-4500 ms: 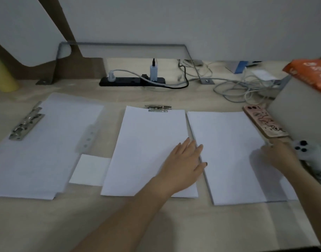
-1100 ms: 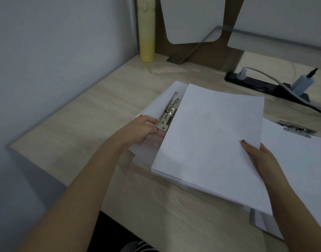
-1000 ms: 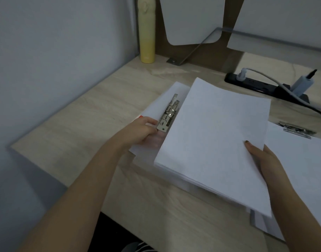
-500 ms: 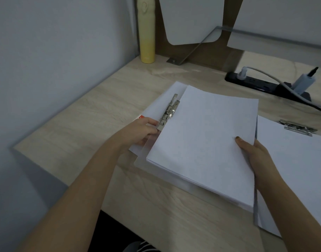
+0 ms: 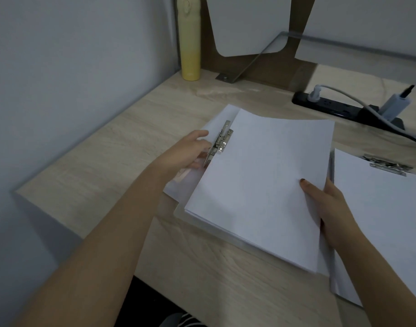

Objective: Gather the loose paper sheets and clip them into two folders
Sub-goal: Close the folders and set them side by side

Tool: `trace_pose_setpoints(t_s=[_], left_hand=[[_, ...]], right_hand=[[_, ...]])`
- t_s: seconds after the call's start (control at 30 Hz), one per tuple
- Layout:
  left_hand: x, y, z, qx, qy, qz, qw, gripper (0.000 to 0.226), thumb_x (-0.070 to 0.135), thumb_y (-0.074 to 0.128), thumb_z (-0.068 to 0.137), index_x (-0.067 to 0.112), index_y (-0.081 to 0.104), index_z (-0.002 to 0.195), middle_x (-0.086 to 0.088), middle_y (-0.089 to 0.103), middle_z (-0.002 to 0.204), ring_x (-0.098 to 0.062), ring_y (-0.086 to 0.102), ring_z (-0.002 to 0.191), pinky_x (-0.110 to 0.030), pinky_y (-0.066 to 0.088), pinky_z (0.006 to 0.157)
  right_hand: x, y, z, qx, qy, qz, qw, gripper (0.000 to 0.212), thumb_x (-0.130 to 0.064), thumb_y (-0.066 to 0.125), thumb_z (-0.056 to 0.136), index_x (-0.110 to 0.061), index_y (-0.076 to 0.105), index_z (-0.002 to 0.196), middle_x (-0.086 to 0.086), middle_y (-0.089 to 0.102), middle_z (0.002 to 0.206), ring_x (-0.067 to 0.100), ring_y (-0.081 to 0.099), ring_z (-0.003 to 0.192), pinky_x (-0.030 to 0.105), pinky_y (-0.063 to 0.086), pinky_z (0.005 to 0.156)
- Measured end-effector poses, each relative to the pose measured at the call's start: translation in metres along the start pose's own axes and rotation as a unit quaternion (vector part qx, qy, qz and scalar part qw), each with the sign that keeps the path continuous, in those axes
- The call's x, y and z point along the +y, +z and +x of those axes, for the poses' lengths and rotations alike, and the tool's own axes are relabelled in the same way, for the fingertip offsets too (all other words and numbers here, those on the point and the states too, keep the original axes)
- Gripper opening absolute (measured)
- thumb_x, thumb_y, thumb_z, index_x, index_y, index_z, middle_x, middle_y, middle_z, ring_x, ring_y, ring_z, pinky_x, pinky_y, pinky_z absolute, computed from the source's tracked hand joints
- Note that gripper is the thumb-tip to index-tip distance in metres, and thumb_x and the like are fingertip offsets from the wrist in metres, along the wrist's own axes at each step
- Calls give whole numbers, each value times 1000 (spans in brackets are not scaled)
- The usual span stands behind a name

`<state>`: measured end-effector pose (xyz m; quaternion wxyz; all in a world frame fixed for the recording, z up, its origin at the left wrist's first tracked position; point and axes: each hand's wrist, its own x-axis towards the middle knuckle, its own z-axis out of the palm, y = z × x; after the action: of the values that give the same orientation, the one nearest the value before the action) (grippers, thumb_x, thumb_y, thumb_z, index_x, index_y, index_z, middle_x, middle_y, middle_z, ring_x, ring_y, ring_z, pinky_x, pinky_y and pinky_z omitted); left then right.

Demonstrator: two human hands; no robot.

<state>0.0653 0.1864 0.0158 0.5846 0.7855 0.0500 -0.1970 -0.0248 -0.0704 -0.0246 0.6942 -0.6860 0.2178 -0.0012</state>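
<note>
A thick stack of white paper sheets (image 5: 261,180) lies on a translucent folder (image 5: 185,194) on the desk's left part. My right hand (image 5: 325,206) grips the stack's right edge, thumb on top. My left hand (image 5: 190,152) holds the folder's metal clip (image 5: 220,142), whose lever is lifted beside the stack's left edge. A second folder with white sheets (image 5: 381,223) under its own metal clip (image 5: 386,164) lies to the right.
A yellow bottle (image 5: 189,36) stands at the back left corner by the wall. A black power strip (image 5: 344,109) with plugs and cables runs along the back right. The desk's front edge (image 5: 202,300) is close to my arms.
Since a second ago the stack slid left and down toward the lifted clip, and its left edge now lies by it. Earlier still, the sheets lay spread on the desk.
</note>
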Motion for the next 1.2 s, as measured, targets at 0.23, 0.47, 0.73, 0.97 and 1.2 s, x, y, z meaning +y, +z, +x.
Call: trace_pose_setpoints(t_s=[0.23,0.47,0.73,0.97,1.2], left_hand=[[17,11,14,-20,7,-10,1000,31,29,43,95,22,55,124,3,61,101,-9,59,76,-19,47,63],[10,4,17,-37,-1,-104,994,27,42,43,95,22,59,89,6,61,84,-8,60,73,-25,50,69],[-3,-10,5,-94,-18,-111,989,26,46,52,89,24,62,99,9,66,95,-6,66,76,-22,51,61],[-2,-16,-6,-82,-74,4,994,55,62,45,84,21,53,120,6,67,98,-1,68,83,-30,54,71],[-1,-19,-8,-130,-123,61,982,60,69,36,83,19,61,105,-2,73,105,-14,66,99,-32,47,78]], right_hand=[[2,2,1,18,0,-4,1000,36,-19,56,91,-14,54,126,8,64,119,28,62,104,45,48,95],[5,5,3,36,-10,-8,999,39,-21,55,91,-14,52,129,6,62,121,27,60,108,45,45,100],[7,3,3,32,-9,-11,999,38,-21,55,91,-15,51,129,7,62,122,29,60,108,49,45,100],[8,3,2,33,-19,-11,999,41,-21,54,92,-16,49,132,6,61,124,29,59,110,49,44,101],[6,5,1,36,-31,-17,999,38,-17,52,93,-17,49,130,4,60,121,25,58,108,44,45,99]])
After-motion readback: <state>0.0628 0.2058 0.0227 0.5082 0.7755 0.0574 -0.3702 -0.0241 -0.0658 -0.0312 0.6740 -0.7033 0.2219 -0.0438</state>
